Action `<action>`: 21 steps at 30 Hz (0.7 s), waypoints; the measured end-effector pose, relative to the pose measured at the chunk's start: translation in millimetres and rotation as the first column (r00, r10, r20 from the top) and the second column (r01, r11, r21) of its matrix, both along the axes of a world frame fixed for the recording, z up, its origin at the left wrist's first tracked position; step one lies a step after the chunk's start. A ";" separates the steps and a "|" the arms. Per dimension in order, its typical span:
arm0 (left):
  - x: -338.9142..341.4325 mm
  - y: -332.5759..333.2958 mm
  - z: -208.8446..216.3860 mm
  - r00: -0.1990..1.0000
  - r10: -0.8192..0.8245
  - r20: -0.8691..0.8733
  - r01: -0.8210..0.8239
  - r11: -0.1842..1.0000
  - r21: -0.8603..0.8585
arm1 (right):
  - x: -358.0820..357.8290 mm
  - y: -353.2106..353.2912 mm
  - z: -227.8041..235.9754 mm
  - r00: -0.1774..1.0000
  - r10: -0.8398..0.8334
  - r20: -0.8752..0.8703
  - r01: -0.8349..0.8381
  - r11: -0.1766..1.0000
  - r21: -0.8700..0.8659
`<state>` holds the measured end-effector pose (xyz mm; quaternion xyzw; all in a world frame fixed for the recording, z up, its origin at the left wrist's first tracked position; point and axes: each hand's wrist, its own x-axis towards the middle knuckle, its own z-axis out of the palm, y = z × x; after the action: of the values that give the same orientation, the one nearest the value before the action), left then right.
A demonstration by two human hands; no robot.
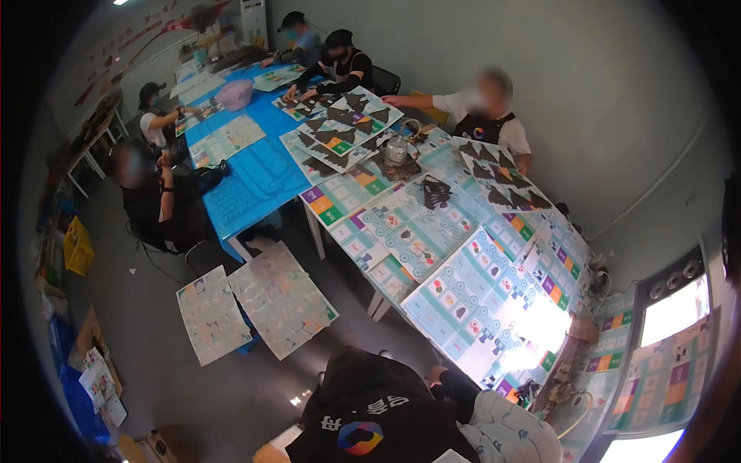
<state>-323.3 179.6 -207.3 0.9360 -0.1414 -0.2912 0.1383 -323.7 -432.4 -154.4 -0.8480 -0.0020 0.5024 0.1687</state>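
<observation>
My dark apron, with a colourful round logo, fills the bottom middle of the head view. To its right is my patterned light sleeve. Beyond the sleeve's dark end, a small part of my right hand shows near the table's front edge; its fingers and anything in them cannot be made out. My left hand is out of view; only a pale patch of cloth appears at the lower left of the apron. Nearest to the right hand are printed sheets with small coloured pictures, partly washed out by glare.
A metal pot and a black tangled item sit on the sheet-covered table. Sheets with dark shapes lie near a seated person. More people sit around the blue table. Two sheets rest low at left. A yellow crate stands far left.
</observation>
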 end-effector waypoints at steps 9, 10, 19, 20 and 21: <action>37.0 16.8 8.3 0.973 -0.230 -0.010 0.229 0.971 -0.072 | 55.1 21.4 48.3 0.999 -0.037 0.036 0.036 0.999 0.038; 76.1 20.5 29.3 0.990 -0.118 0.073 0.126 0.983 -0.130 | 77.5 30.8 65.6 0.912 -0.392 -0.121 0.393 0.919 -0.016; 174.6 -39.7 119.1 0.541 0.353 -0.763 -0.840 0.181 -0.512 | 121.5 36.7 99.1 0.856 -0.497 0.140 0.458 0.857 0.237; 180.9 -44.3 122.3 0.803 0.449 -0.392 -0.592 0.680 -0.433 | 119.5 36.6 98.1 0.856 -0.498 0.137 0.458 0.855 0.241; 183.4 -45.8 127.0 0.802 0.451 -0.391 -0.592 0.682 -0.428 | 116.5 36.0 97.0 0.872 -0.468 0.145 0.433 0.875 0.218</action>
<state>-139.9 133.8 -80.3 0.8153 0.0776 -0.3051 0.4859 -207.1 -396.3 -57.3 -0.8509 0.1350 0.3623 0.3556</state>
